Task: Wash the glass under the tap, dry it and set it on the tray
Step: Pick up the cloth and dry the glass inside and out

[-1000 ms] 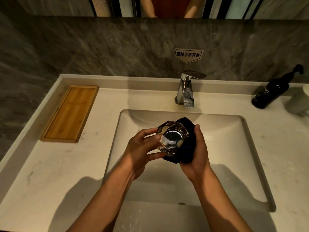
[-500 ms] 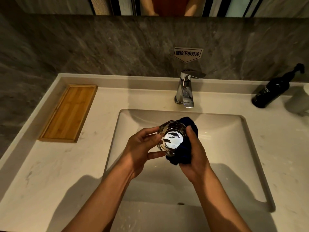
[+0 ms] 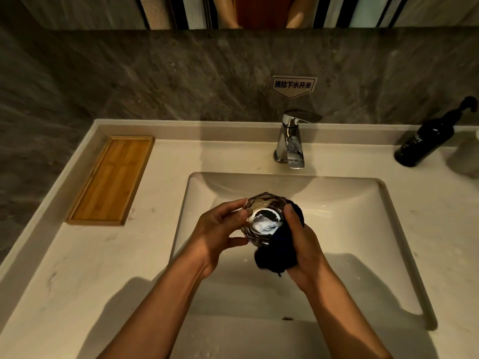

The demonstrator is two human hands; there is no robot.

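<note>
A faceted clear glass (image 3: pixel 263 218) is held over the white sink basin (image 3: pixel 363 229), its open mouth tipped toward me. My left hand (image 3: pixel 220 234) grips its left side with thumb and fingers. My right hand (image 3: pixel 303 244) presses a dark blue cloth (image 3: pixel 277 257) against the glass's right and lower side, thumb on the rim. The bamboo tray (image 3: pixel 111 180) lies bare on the counter at the far left. No water runs from the chrome tap (image 3: pixel 291 141) behind the basin.
A black pump bottle (image 3: pixel 427 138) leans at the back right, next to a pale cup (image 3: pixel 466 156) at the frame edge. A small sign (image 3: pixel 293 85) hangs on the grey stone wall. The marble counter (image 3: pixel 77 268) surrounds the basin.
The glass has tilted and turned in my hands. The cloth has slid from behind the glass down to its lower right side, and my right thumb has moved onto the rim.
</note>
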